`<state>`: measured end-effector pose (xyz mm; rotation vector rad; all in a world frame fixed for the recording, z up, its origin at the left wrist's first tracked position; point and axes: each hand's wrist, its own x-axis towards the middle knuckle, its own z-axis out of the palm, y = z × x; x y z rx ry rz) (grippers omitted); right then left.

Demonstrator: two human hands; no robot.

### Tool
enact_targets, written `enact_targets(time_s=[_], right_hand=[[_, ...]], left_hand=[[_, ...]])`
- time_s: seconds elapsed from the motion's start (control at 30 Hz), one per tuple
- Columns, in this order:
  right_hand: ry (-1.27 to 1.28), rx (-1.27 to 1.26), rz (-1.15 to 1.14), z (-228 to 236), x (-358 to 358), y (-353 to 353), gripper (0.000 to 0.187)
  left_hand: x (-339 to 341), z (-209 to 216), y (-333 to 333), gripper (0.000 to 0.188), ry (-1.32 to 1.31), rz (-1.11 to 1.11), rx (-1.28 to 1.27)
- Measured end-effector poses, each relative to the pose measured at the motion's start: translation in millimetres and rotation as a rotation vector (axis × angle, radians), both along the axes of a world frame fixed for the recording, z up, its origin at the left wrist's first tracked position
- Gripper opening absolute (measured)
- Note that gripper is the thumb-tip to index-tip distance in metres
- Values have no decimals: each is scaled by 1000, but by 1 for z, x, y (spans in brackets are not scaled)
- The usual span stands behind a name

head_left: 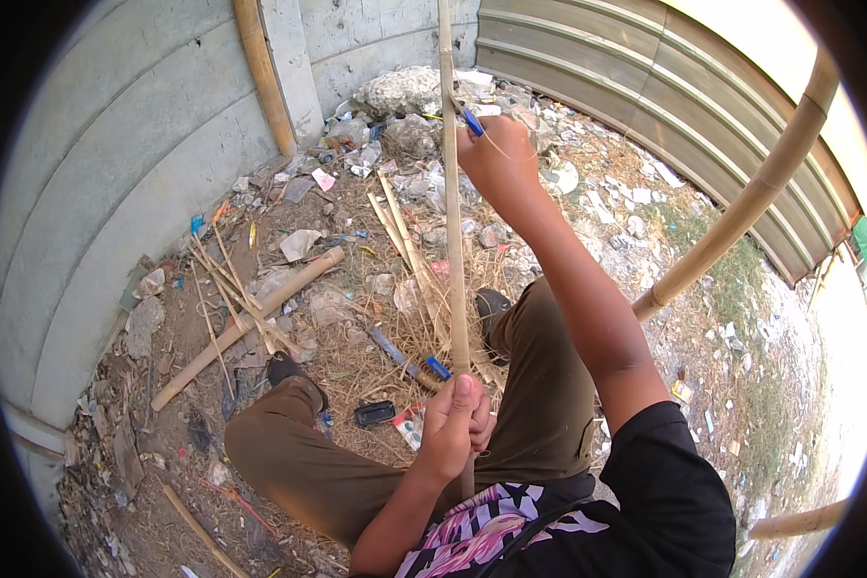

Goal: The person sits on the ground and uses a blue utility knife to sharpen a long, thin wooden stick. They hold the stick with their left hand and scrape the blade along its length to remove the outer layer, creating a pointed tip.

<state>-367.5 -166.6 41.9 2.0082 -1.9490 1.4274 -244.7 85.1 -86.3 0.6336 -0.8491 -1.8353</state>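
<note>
A long, pale split-bamboo strip stands upright in front of me, from my lap to beyond the top of the view. My left hand is wrapped round its lower part, the thumb lying along it. Up at the far part, my right hand grips a small blue-handled knife, its blade against the strip's right side. A thin curl of fibre seems to hang by that hand. Between my feet lies a large knife with a brown handle, beside a small blue object.
A bamboo pole and thin sticks lie to the left. Several flat bamboo strips rest on straw ahead. A black case-like object sits near my leg. Another bamboo pole slants at right. A concrete wall and metal sheeting enclose littered ground.
</note>
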Motion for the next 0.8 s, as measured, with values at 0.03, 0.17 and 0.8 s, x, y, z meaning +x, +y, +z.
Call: enact_targets(time_s=[0.03, 0.17, 0.8], right_hand=[[24, 40, 53, -8, 7, 18, 25], [103, 0, 233, -69, 24, 89, 12], [2, -269, 438, -120, 8, 195, 16]], left_hand=[[4, -1, -1, 39, 50, 4, -9], [16, 1, -1, 42, 76, 57, 20], [8, 14, 29, 41, 104, 26, -127]])
